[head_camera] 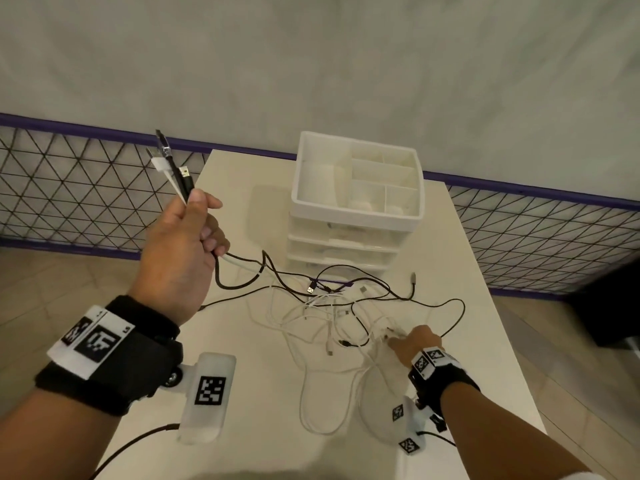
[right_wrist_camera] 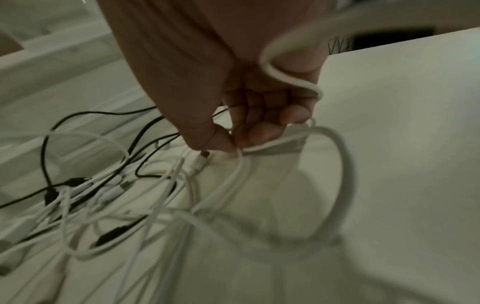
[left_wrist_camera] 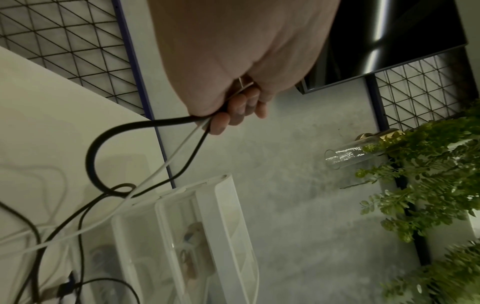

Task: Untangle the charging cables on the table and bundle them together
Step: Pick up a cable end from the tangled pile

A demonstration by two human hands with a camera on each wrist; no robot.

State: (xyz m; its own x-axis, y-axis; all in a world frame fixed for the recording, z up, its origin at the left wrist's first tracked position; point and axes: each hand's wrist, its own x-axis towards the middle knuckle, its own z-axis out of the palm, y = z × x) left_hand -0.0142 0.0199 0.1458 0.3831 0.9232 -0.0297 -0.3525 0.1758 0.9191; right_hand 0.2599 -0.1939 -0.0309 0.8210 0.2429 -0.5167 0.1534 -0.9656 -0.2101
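The left hand [head_camera: 180,244] was raised above the table's left edge, at about nine o'clock from the tangle, with its fingers curled round a few gathered cable ends [head_camera: 173,168]. Black and white plugs stood up out of the fist, and the cords ran down from under it toward the table. In the left wrist view the fingers [left_wrist_camera: 235,112] closed on two black cords and one white cord.

The tangle of charging cables [head_camera: 332,317] lay in the middle of the white table [head_camera: 485,306], black and white cords crossing each other, with some loose plugs among them. At twelve o'clock from the tangle stood a white drawer organizer [head_camera: 356,202], and some cords touched its base.

The right hand [head_camera: 414,344] was low at about four o'clock of the tangle. Its thumb and forefinger pinched a white cable [right_wrist_camera: 241,162] just beside a white plug [right_wrist_camera: 198,162], while the other fingers were curled in.
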